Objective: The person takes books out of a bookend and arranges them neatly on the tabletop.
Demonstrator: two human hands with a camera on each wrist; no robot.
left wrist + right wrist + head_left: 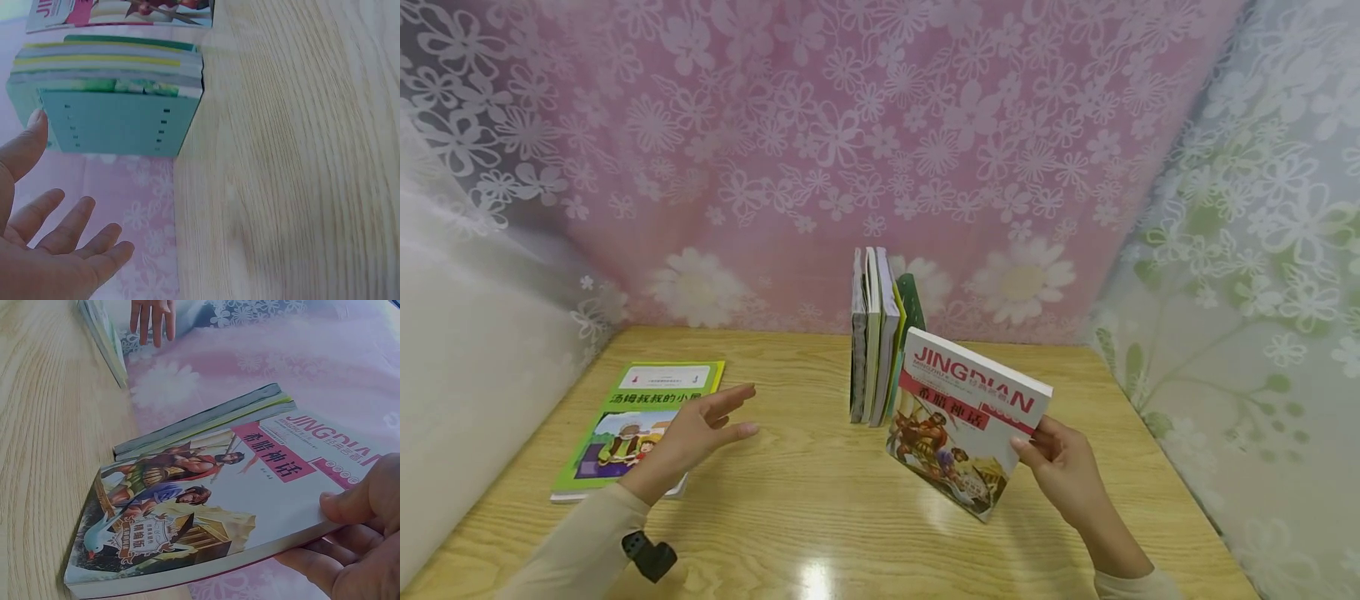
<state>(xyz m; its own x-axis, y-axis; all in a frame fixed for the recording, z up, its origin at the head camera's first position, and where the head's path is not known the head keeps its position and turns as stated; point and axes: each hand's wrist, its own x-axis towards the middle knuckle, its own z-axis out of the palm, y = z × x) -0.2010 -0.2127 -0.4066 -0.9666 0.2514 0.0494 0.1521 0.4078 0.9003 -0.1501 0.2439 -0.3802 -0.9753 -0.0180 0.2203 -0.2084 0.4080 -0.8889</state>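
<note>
My right hand (1067, 471) pinches the right edge of a paperback book (951, 417), its thumb on the front cover and its fingers behind. That cover is white and red, printed "JINGDIAN" above a painted scene, and the book leans tilted. Just behind its left side, several books (872, 350) stand upright in a row. A teal plate with small square holes (119, 122), like a bookend, flanks them in the left wrist view. My left hand (696, 433) is held with fingers extended, holding nothing, and overlaps a green picture book (591, 458) in the head view.
The green picture book lies flat with another book's yellow edge (720, 377) under it, on the left of the wooden table (790, 508). A pink flowered cloth (820, 167) hangs along the back. Pale cloths hang at both sides. A black device (650, 557) sits at my left wrist.
</note>
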